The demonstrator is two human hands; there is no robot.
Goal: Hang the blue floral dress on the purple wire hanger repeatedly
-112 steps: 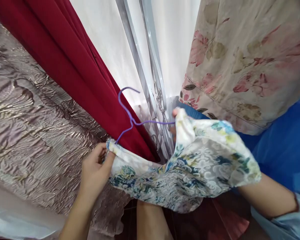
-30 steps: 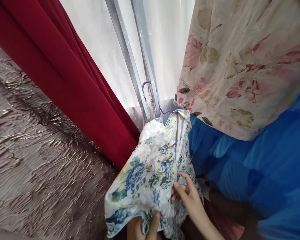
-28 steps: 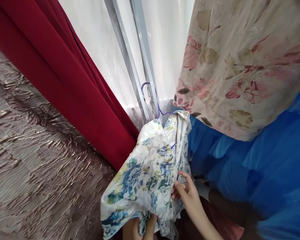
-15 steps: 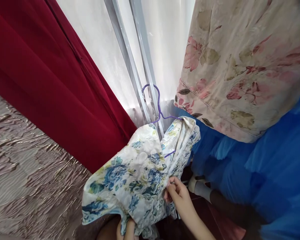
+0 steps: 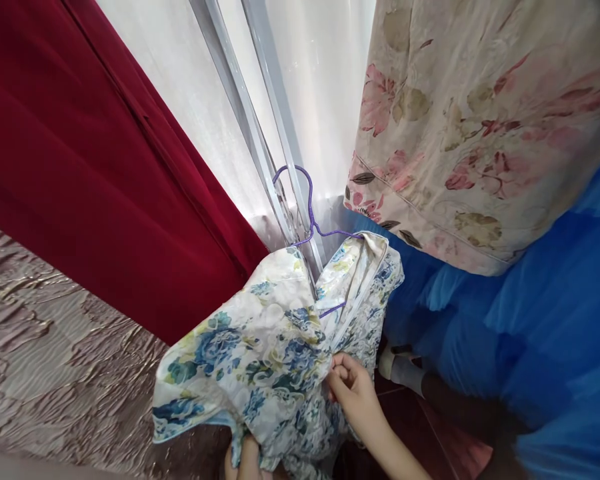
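A white dress (image 5: 260, 340) with blue and green flowers hangs on a purple hanger (image 5: 312, 220), whose hook goes round a pale metal pole. Its back opening gapes in a V below the neck, with a zipper (image 5: 353, 310) along the right edge. At the lower end of that opening my right hand (image 5: 351, 383) pinches the fabric between thumb and fingers. My left hand (image 5: 249, 461), partly cut off by the bottom edge, grips the dress lower down beside the sleeve. The cloth hides some of its fingers.
Two pale metal poles (image 5: 275, 87) rise before a white curtain (image 5: 325, 67). A red curtain (image 5: 105, 173) hangs left, beside textured wallpaper (image 5: 45, 347). On the right are a floral cloth (image 5: 460, 147) and blue tulle (image 5: 485, 333). Dark red tiles (image 5: 430, 427) cover the floor.
The view has shifted slightly, so the dress and both hands sit a little further left. The dress's right side is spread somewhat wider. Both hands keep their grip.
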